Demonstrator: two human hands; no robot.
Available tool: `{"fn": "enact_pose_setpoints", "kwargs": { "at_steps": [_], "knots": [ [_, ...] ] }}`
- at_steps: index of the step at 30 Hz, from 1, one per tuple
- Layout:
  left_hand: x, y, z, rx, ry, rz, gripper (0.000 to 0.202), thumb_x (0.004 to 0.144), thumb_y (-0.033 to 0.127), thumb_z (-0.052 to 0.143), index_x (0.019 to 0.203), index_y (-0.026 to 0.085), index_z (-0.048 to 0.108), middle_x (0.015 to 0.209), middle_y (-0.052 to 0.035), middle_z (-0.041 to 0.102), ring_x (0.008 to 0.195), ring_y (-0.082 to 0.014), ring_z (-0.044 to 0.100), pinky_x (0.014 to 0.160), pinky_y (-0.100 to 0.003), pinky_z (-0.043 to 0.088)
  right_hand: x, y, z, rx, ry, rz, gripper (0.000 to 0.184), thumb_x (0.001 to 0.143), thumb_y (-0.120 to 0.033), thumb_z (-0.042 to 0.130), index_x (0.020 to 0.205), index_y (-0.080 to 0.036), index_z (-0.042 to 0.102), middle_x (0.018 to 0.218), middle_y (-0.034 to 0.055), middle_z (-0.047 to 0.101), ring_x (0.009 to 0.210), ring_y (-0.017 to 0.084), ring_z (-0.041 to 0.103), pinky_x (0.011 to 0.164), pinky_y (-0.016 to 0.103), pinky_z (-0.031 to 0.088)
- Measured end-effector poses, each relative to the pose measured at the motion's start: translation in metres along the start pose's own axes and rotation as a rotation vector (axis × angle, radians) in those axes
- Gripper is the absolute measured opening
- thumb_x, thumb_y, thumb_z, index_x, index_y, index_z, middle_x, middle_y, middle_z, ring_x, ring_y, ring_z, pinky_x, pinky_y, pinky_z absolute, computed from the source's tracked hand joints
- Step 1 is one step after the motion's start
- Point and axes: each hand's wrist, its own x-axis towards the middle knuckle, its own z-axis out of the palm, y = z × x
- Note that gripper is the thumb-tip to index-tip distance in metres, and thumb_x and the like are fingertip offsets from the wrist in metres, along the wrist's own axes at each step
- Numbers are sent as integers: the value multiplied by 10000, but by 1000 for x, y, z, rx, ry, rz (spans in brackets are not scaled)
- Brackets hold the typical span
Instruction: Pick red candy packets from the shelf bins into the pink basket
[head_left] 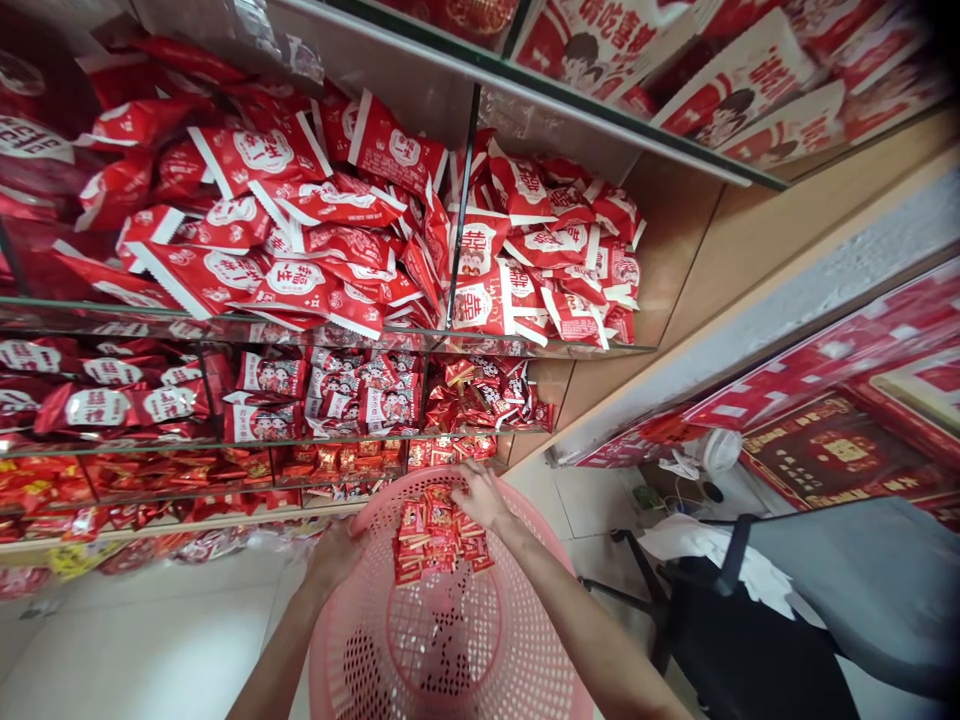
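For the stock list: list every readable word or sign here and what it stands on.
"囍": on a red packet on the glass shelf.
White oval labels on the other packets: too blurred.
Characters on the top-shelf boxes: too blurred.
Print on the small packets in the basket by the right hand: too small.

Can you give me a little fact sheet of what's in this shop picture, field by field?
Setting: glass shelves piled with red bags
Left hand: grips the rim of a pink basket
Right hand: on the small red packets heaped inside the basket; grip unclear
Nearby: black chair on the right, grey cloth draped over it
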Motion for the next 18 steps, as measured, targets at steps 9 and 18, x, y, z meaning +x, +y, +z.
{"fn": "enact_pose_setpoints", "kwargs": {
  "at_steps": [9,18],
  "knots": [
    [-2,2,-1,-57,-39,8,273,813,289,460,979,184,649,1011,-48,706,948,-203,633,756,-236,437,47,3,-5,-259,56,359,418,815,-249,542,1222,-169,495,1300,156,473,1176,270,450,891,357,373],
    [-1,-1,2,-94,-44,-22,255,795,302,467,920,204,667,893,-35,722,813,-195,660,658,-240,437,50,13,-7,-94,128,366,233,843,-123,444,968,-164,637,944,144,651,837,202,622,758,300,417]
  ]
}}
